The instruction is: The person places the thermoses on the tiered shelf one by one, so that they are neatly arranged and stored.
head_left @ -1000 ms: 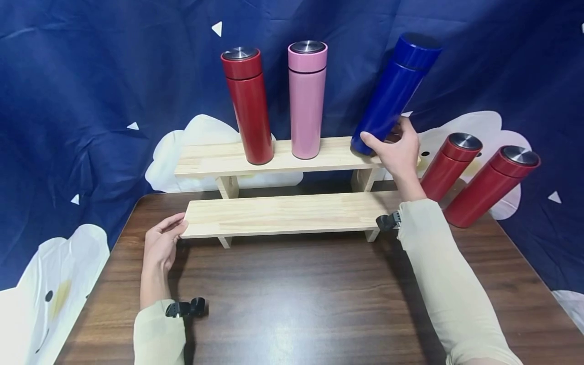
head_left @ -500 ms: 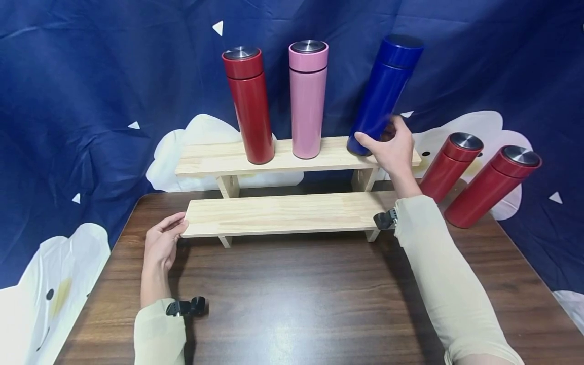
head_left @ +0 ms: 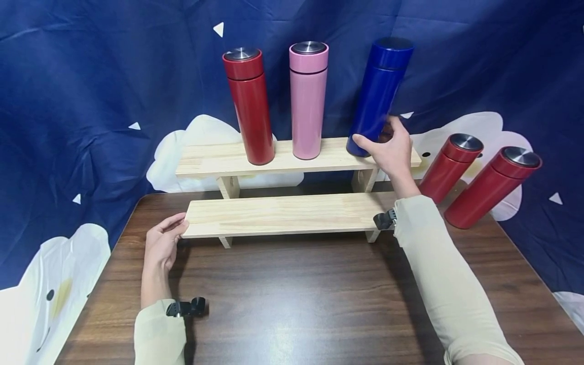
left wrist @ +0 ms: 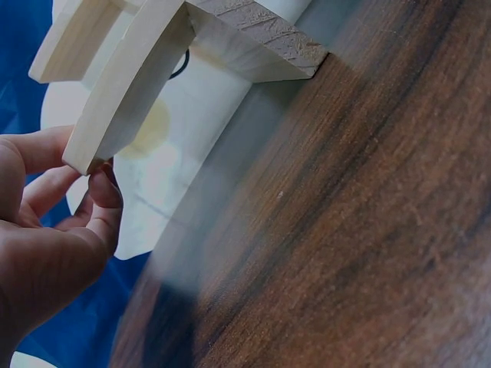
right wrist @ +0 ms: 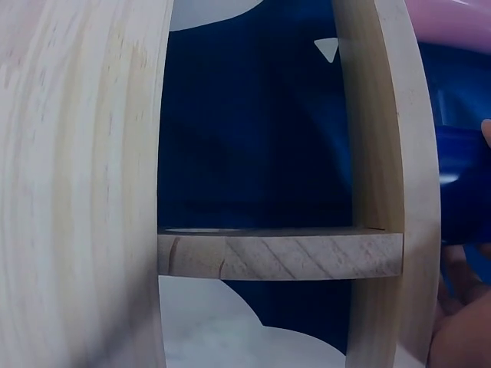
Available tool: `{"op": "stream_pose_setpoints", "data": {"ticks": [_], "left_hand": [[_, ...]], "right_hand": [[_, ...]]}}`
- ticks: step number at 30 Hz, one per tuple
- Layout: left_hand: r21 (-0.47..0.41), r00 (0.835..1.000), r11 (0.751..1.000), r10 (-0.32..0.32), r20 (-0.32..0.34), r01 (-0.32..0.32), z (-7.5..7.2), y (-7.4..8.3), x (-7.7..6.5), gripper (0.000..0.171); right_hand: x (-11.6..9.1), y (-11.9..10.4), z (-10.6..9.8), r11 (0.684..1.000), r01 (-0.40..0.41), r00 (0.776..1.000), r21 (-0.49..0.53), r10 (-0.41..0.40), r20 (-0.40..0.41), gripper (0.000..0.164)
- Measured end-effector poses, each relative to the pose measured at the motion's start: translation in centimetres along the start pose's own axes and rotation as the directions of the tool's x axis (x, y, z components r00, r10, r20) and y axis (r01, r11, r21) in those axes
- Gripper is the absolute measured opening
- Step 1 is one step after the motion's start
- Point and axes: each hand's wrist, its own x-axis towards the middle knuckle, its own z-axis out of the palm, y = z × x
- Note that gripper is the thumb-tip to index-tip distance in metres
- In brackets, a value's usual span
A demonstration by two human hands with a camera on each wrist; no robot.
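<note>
My right hand [head_left: 391,152] grips a blue thermos bottle [head_left: 376,101] low on its body, thumb in front. The bottle's base is at the right part of the upper wooden shelf [head_left: 210,159], its top leaning slightly right. In the right wrist view only part of the blue bottle [right wrist: 460,184] and a few fingers show past the shelf edge. My left hand [head_left: 161,241] pinches the left end of the lower wooden shelf [head_left: 283,215]; the left wrist view shows thumb and fingers on that board's corner [left wrist: 96,146]. A red bottle [head_left: 250,111] and a pink bottle [head_left: 307,106] stand upright on the upper shelf.
Two more red bottles, a nearer one [head_left: 493,187] and one beside it [head_left: 449,167], stand on the brown table [head_left: 283,294] right of the shelves, close to my right forearm. A dark blue curtain [head_left: 114,76] with white printed figures hangs behind.
The blue bottle has moved slightly left along the upper shelf with my right hand and tilts less than before. My left hand stays on the lower shelf's end.
</note>
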Motion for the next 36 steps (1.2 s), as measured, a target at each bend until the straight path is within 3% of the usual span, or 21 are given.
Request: {"op": "stream_pose_setpoints", "data": {"ticks": [24,36], "left_hand": [[-0.020,1.000,1.000,-0.013,-0.008,0.013,0.06,-0.02,-0.12,0.021],[-0.030,1.000,0.999,-0.014,0.005,0.015,0.00,0.10,-0.07,0.021]], "right_hand": [[-0.28,0.21,0.18,1.000,-0.009,1.000,-0.016,0.009,0.001,0.079],[-0.55,-0.07,-0.61,0.992,-0.012,1.000,0.123,0.013,-0.006,0.074]]}}
